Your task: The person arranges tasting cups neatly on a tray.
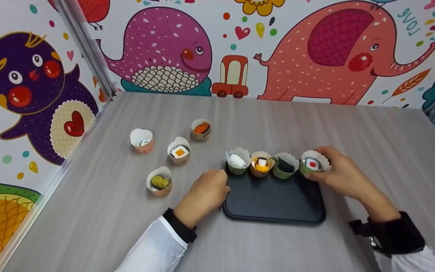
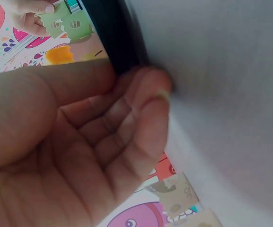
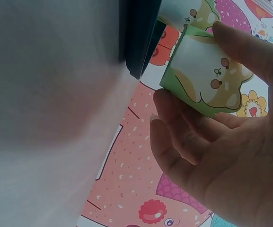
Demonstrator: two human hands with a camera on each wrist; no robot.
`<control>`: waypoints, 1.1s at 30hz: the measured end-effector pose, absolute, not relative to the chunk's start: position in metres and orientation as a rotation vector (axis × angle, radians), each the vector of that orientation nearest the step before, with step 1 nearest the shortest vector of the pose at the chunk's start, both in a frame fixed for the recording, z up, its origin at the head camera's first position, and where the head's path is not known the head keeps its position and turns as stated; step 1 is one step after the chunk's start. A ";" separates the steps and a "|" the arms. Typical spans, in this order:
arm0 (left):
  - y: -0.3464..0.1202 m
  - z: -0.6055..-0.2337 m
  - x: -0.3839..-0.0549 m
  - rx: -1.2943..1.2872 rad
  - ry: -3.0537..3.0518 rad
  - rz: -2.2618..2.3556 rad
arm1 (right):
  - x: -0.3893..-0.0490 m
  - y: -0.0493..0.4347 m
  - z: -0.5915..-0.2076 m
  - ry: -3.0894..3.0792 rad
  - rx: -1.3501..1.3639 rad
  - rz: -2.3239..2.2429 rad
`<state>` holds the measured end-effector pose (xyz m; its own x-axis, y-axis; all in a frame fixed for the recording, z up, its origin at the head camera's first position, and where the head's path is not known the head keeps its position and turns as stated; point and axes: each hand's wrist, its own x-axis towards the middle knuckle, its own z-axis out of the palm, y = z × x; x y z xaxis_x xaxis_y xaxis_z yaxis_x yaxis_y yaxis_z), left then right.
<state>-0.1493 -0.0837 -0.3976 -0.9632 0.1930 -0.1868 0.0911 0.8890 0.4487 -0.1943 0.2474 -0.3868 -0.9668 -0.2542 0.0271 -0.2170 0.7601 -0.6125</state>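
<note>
Setting the fourth cup in the row: my right hand curls thumb and fingers round the green paper cup holding a red-centred roll, at the far right corner of the black tray, beside three cups already lined along its far edge. My left hand, fingers loosely bent and holding nothing, rests against the tray's left rim. Four cups wait on the desk to the left, the nearest holding a green piece. Next, I judge, release this cup upright, then reach left.
</note>
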 end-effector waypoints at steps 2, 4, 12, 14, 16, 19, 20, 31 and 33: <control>-0.085 -0.398 -0.149 0.221 2.836 0.662 | -0.194 0.247 -0.388 2.884 -0.386 -0.994; -0.085 -0.398 -0.149 0.228 2.845 0.659 | -0.194 0.247 -0.389 2.877 -0.382 -0.987; -0.085 -0.398 -0.148 0.245 2.859 0.650 | -0.196 0.246 -0.393 2.855 -0.411 -0.972; -0.085 -0.398 -0.148 0.239 2.855 0.647 | -0.196 0.246 -0.395 2.855 -0.418 -0.972; -0.085 -0.398 -0.148 0.237 2.848 0.646 | -0.196 0.246 -0.395 2.855 -0.423 -0.970; -0.085 -0.399 -0.149 0.245 2.848 0.650 | -0.196 0.246 -0.395 2.855 -0.434 -0.969; -0.085 -0.399 -0.149 0.247 2.849 0.652 | -0.196 0.246 -0.395 2.855 -0.438 -0.966; -0.085 -0.399 -0.149 0.239 2.841 0.655 | -0.196 0.246 -0.396 2.847 -0.466 -0.952; -0.084 -0.399 -0.149 0.238 2.843 0.652 | -0.195 0.246 -0.396 2.842 -0.474 -0.951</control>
